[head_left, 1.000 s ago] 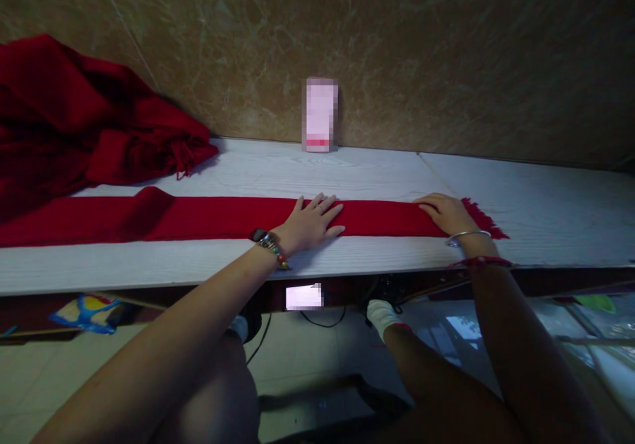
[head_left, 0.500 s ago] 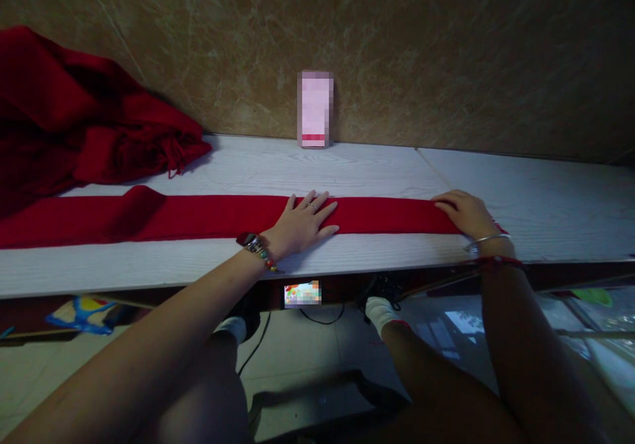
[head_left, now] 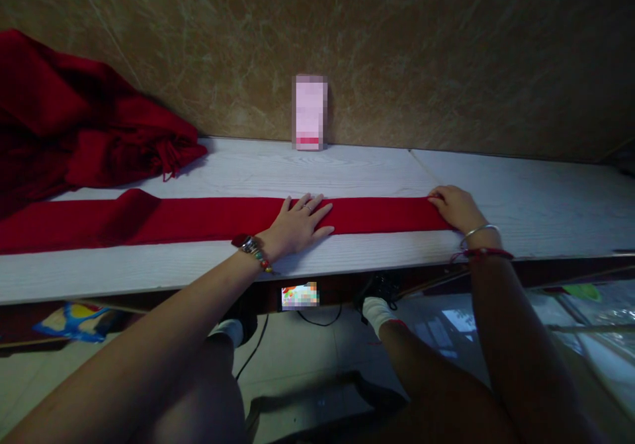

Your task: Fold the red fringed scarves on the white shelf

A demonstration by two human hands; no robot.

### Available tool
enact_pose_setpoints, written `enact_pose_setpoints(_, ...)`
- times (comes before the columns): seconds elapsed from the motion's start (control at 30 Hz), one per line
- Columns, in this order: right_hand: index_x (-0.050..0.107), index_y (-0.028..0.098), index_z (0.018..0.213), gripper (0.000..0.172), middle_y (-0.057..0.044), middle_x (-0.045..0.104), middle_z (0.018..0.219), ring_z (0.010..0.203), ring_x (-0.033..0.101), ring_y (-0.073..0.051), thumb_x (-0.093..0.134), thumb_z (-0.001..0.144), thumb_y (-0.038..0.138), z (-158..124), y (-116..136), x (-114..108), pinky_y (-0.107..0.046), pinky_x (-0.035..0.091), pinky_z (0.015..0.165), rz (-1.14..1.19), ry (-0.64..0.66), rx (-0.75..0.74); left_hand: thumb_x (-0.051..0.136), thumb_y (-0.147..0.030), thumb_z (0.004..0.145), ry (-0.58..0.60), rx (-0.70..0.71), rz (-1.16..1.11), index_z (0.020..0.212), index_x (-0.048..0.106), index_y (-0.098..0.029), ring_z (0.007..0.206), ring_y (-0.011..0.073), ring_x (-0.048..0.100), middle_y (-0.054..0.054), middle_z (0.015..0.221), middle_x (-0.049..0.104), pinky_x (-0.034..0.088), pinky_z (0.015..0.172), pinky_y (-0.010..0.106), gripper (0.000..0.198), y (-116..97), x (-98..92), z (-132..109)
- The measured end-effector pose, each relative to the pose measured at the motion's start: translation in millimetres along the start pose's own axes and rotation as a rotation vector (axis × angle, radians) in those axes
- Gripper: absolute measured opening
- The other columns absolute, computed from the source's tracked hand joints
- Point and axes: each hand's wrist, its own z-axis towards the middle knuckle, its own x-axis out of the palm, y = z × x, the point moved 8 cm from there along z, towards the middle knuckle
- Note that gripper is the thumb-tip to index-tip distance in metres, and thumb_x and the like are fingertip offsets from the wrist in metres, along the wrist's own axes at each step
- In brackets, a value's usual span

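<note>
A long folded strip of red cloth (head_left: 218, 219) lies along the white wood-grain table (head_left: 367, 173), with a raised fold toward its left part. My left hand (head_left: 296, 227) rests flat on the middle of the strip, fingers spread. At the strip's right end, my right hand (head_left: 459, 207) has its fingertips closed on the upper edge of the cloth. The palm of that hand covers part of the cloth's end.
A bunched red fringed cloth (head_left: 89, 120) is heaped at the left. Against the brown marbled wall (head_left: 397, 53) stands a blurred pink object (head_left: 310, 112). Below the table edge are a lit screen (head_left: 299, 295), a blue packet (head_left: 74, 321) and my legs.
My right hand has shifted slightly and its fingers have drawn together at the cloth's upper edge. My left hand stays spread on the strip. The whole view has moved a little.
</note>
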Motion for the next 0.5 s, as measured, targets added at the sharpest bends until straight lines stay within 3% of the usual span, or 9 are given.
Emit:
enact_pose_setpoints(0.17, 0.061, 0.023, 0.066, 0.019, -0.009, 0.063, 0.071, 0.076, 0.059, -0.025, 0.046, 0.076, 0.016, -1, -7, 16, -0.040, 0.049, 0.075, -0.026, -0.054, 0.067, 0.030, -0.048, 0.094, 0.009, -0.007, 0.012, 0.143, 0.030, -0.023, 0.138, 0.0336, 0.022, 0.008, 0.153, 0.023, 0.020, 0.108, 0.057, 0.055, 1, 0.2, -2)
enact_pose_setpoints(0.4, 0.062, 0.023, 0.076, 0.021, -0.011, 0.060, 0.077, 0.080, 0.056, -0.026, 0.042, 0.079, 0.017, -1, -13, -17, -0.041, 0.047, 0.076, -0.031, -0.200, 0.072, 0.028, -0.051, 0.094, 0.001, -0.006, -0.012, 0.143, 0.030, -0.026, 0.139, 0.0347, 0.018, 0.006, 0.154, 0.020, 0.018, 0.108, 0.059, 0.056, 3, 2.7, -2)
enact_pose_setpoints(0.5, 0.063, 0.022, 0.076, 0.021, -0.011, 0.059, 0.077, 0.080, 0.056, -0.026, 0.043, 0.079, 0.016, 2, -10, -17, -0.040, 0.047, 0.077, -0.025, -0.189, 0.079, 0.028, -0.049, 0.094, 0.025, -0.010, 0.000, 0.144, 0.029, -0.025, 0.139, 0.0345, 0.017, 0.007, 0.154, 0.018, 0.018, 0.108, 0.059, 0.055, 3, 3.1, -2)
